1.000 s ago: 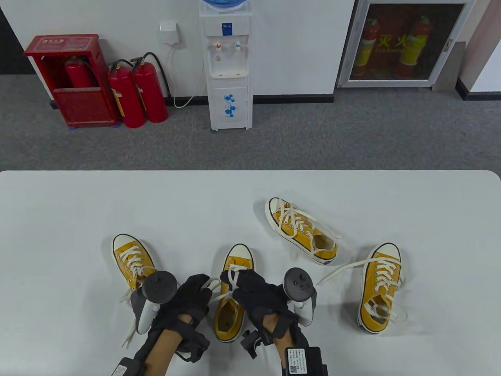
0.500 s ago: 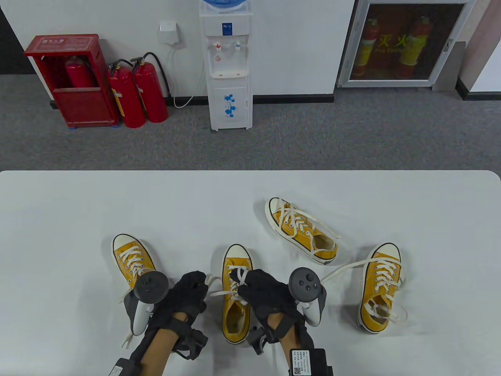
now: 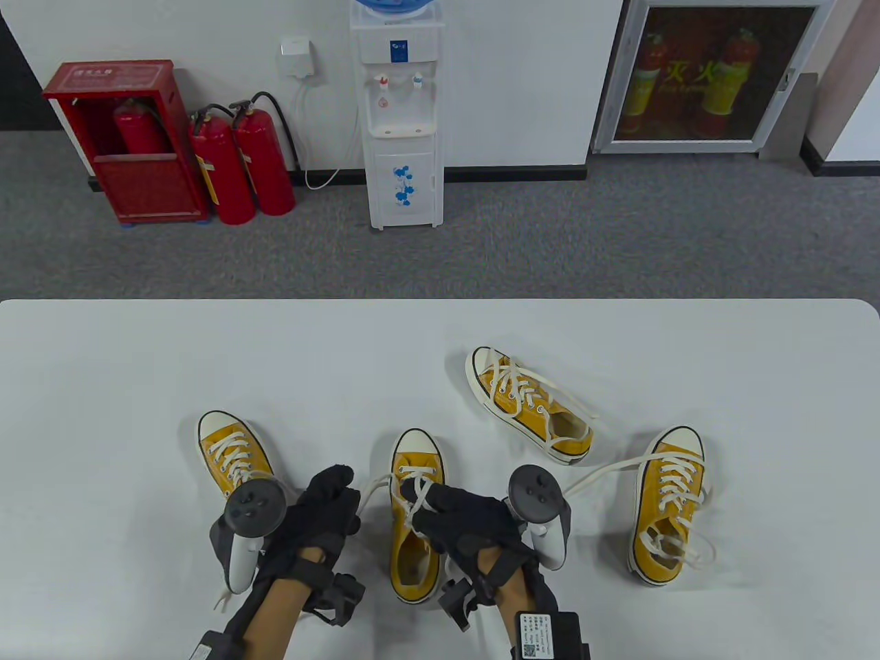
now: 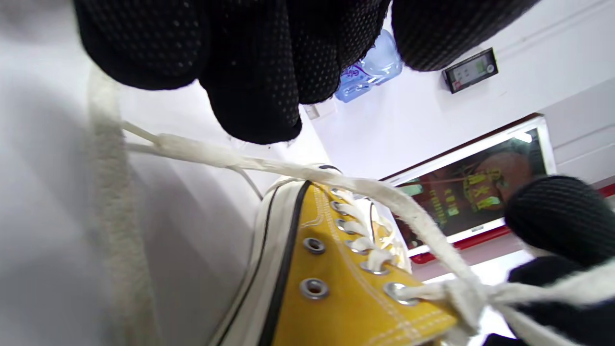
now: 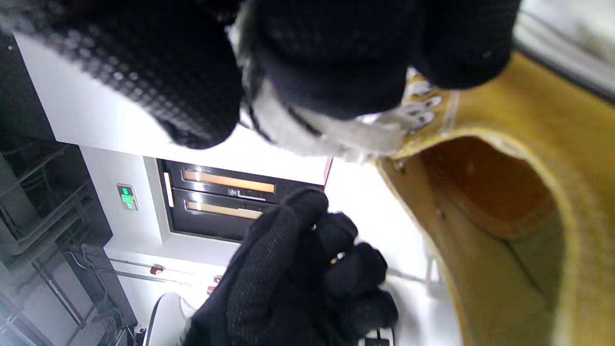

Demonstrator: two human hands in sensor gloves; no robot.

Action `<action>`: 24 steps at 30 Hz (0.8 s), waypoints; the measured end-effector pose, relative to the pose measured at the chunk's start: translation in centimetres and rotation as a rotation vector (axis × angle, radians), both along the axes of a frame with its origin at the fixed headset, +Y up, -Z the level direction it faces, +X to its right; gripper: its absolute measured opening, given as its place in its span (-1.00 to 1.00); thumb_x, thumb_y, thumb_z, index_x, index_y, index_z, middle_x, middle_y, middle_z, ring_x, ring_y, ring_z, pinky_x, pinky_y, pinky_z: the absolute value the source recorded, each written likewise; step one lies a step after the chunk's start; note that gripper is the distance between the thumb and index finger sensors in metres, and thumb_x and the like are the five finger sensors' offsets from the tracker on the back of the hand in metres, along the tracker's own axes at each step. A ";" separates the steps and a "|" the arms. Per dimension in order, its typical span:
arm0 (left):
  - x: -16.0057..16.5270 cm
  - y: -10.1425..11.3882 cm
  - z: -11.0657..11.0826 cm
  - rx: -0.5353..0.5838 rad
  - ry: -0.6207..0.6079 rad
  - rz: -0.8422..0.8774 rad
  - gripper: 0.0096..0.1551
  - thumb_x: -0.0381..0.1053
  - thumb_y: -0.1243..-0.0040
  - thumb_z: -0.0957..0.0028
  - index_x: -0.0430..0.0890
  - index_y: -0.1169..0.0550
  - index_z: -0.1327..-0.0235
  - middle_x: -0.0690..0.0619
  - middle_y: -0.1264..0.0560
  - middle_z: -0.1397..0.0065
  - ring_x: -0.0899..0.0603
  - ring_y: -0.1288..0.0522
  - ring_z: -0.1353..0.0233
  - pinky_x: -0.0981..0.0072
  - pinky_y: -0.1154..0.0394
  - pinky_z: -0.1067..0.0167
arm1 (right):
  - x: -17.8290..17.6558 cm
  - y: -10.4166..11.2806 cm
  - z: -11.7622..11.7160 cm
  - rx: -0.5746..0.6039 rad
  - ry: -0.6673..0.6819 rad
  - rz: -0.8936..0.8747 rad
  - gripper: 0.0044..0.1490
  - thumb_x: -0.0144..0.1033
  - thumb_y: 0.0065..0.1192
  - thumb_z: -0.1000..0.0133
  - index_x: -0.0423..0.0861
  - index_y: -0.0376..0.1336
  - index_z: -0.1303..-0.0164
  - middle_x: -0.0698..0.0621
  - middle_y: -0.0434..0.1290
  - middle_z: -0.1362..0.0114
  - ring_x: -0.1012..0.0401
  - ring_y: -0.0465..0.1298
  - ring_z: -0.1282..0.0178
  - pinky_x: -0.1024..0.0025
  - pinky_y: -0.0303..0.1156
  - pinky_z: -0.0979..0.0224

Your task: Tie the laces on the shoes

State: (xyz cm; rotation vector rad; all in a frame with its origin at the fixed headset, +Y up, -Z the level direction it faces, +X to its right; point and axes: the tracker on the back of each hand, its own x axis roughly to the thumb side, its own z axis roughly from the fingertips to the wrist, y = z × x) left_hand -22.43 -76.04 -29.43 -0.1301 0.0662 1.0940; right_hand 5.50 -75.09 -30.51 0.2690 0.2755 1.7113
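Observation:
Several yellow canvas shoes with white laces lie on the white table. The middle shoe is between my hands, toe pointing away. My left hand pinches one white lace end just left of the shoe; the lace runs taut from my fingers to a crossing at the eyelets. My right hand grips the other lace over the shoe's tongue; the right wrist view shows my fingers closed on the lace above the shoe opening.
A second shoe lies left, partly under my left tracker. A third shoe lies behind on its side, and a fourth at the right with a long loose lace. The table's far edge borders grey carpet.
Both hands pulled back toward me and a little apart, drawing the laces tighter. The middle shoe straightened, its heel shifting right.

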 end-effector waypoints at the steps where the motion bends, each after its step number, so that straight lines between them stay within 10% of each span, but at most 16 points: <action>1: 0.1 0.1 0.0 0.010 -0.001 0.007 -0.28 0.22 -0.16 -0.09 0.02 -0.32 -0.51 -0.04 -0.51 -0.37 -0.15 -0.71 -0.04 -0.12 -0.58 -0.06 | -0.1 0.1 0.0 0.008 -0.001 0.000 -0.29 -0.12 0.53 0.04 -0.13 0.42 -0.30 -0.01 0.59 -0.11 0.22 0.58 0.24 -0.05 0.41 -0.22; 24: 2.1 1.6 0.6 0.158 -0.135 0.047 -0.38 0.30 -0.19 -0.07 0.15 -0.50 -0.39 -0.02 -0.49 -0.44 -0.18 -0.64 -0.20 -0.23 -0.48 -0.25 | -1.4 1.2 0.9 0.174 0.055 0.258 -0.39 -0.54 0.33 0.03 -0.02 0.45 -0.29 -0.03 0.41 -0.37 0.05 0.54 -0.03 -0.21 0.25 -0.41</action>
